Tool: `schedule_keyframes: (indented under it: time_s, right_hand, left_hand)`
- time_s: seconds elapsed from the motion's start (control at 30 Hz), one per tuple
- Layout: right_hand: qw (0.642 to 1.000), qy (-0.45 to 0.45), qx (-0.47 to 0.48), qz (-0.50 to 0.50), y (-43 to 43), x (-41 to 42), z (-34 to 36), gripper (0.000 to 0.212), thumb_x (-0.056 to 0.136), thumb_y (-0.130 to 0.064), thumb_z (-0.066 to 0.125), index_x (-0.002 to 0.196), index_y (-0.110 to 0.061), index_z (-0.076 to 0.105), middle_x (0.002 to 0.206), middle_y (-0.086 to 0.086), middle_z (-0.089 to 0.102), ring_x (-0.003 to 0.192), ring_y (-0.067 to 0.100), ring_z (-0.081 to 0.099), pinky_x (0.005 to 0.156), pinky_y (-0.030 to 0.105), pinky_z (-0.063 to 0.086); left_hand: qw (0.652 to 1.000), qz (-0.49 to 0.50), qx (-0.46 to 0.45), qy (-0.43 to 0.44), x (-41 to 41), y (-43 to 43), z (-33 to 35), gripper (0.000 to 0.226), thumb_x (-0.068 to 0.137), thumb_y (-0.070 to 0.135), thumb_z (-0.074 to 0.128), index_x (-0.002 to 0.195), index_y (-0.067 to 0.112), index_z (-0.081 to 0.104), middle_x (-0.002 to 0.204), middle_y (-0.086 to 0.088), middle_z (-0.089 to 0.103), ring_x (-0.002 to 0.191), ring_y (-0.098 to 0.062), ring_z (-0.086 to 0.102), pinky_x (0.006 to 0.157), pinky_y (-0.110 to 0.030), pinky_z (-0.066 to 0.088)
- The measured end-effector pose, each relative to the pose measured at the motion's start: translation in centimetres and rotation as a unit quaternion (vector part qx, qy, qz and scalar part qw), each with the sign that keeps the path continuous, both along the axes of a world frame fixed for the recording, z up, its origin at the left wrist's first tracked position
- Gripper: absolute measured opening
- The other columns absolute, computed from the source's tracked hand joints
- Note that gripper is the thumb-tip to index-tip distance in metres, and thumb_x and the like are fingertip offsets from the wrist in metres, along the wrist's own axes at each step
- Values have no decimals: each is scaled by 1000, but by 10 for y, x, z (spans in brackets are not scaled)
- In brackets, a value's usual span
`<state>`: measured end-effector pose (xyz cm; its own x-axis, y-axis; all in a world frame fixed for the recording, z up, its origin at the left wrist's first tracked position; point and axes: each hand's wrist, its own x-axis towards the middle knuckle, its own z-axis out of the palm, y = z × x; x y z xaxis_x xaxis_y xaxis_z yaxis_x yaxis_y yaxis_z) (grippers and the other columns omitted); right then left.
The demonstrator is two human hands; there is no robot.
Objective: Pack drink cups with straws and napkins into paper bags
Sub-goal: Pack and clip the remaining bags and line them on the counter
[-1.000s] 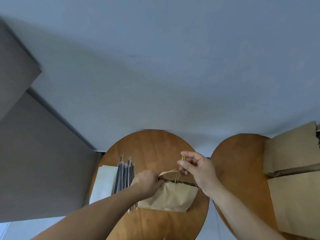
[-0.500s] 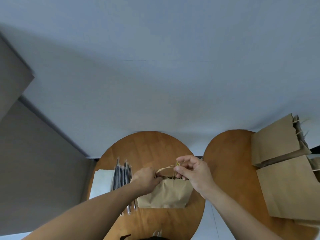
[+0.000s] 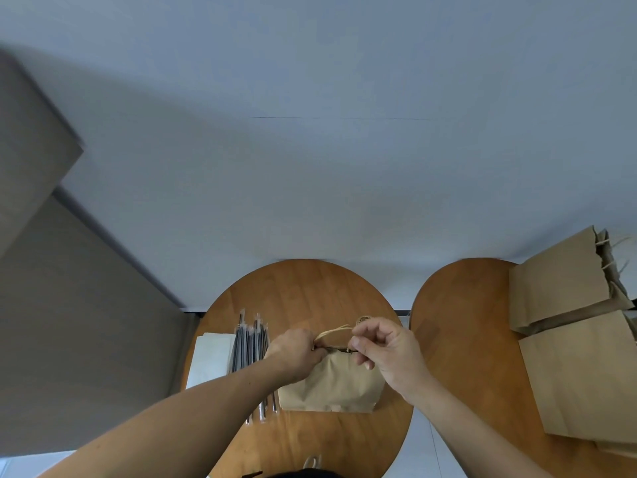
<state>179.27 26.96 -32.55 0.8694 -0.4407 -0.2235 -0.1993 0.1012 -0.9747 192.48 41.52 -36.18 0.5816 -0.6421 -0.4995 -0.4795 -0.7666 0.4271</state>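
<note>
A brown paper bag (image 3: 331,384) sits on the round bench (image 3: 300,288), top pressed closed, twine handles (image 3: 336,330) up. Just left lie wrapped black straws (image 3: 250,343), then white napkins (image 3: 210,360). Flat bags (image 3: 579,381) lie on the right bench (image 3: 458,322).

Both arms are uncovered. The left forearm (image 3: 206,408) is bare from the wrist down to the lower edge of the picture, and it looks wide and long near that edge. The right forearm (image 3: 458,419) is bare as well and looks thinner. The left hand (image 3: 296,353) is bare; its back shows, smooth and rounded at the knuckles. The right hand (image 3: 389,353) is bare too, and the knuckles stand out more clearly on it. At the bottom edge, between the arms, there is a dark strip (image 3: 300,474); whether it is clothing I cannot tell.
</note>
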Motion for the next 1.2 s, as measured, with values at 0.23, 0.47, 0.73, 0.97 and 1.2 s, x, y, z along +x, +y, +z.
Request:
schedule_keyframes:
  time_s: [0.23, 0.47, 0.73, 0.97, 1.2]
  right_hand:
    - [999, 29, -12, -1, 0, -6, -8, 27, 80, 4, 76, 100, -13, 71, 81, 8, 75, 71, 13, 68, 70, 22, 55]
    - [994, 15, -110, -16, -3, -8, -14, 16, 83, -5, 76, 86, -21, 77, 78, 0, 69, 71, 6, 63, 65, 14, 48]
    - [978, 78, -192, 18, -2, 3, -24, 23, 86, -12, 75, 83, -35, 70, 77, -20, 70, 75, 2, 67, 69, 14, 51]
    - [917, 102, -373, 102, 8, 20, -29, 9, 90, -23, 69, 95, -31, 70, 82, -25, 65, 79, -5, 62, 73, 10, 48]
    - [862, 153, -465, 133, 2, 27, -38, 17, 95, -37, 59, 93, -24, 70, 84, -8, 71, 77, 9, 64, 63, 16, 38]
  left_hand:
    - [1000, -1, 2, -6, 0, -4, -1, 23, 97, 38, 54, 105, 23, 69, 96, -1, 70, 87, -20, 65, 72, -33, 51]
    - [1000, -5, 6, -4, -1, -7, -2, 26, 97, 38, 53, 108, 22, 69, 97, -2, 70, 89, -21, 65, 75, -35, 54]
    - [1000, -2, 7, -1, 0, -9, -2, 26, 97, 38, 53, 108, 23, 70, 96, -2, 71, 88, -21, 66, 75, -36, 55]
    - [999, -33, 7, -29, -3, -14, -3, 21, 98, 37, 49, 94, 21, 63, 92, -6, 68, 87, -26, 65, 69, -34, 49]
    - [995, -83, -9, -59, -3, -8, -10, 27, 102, 41, 43, 100, 21, 60, 85, -4, 63, 85, -28, 63, 64, -32, 42]
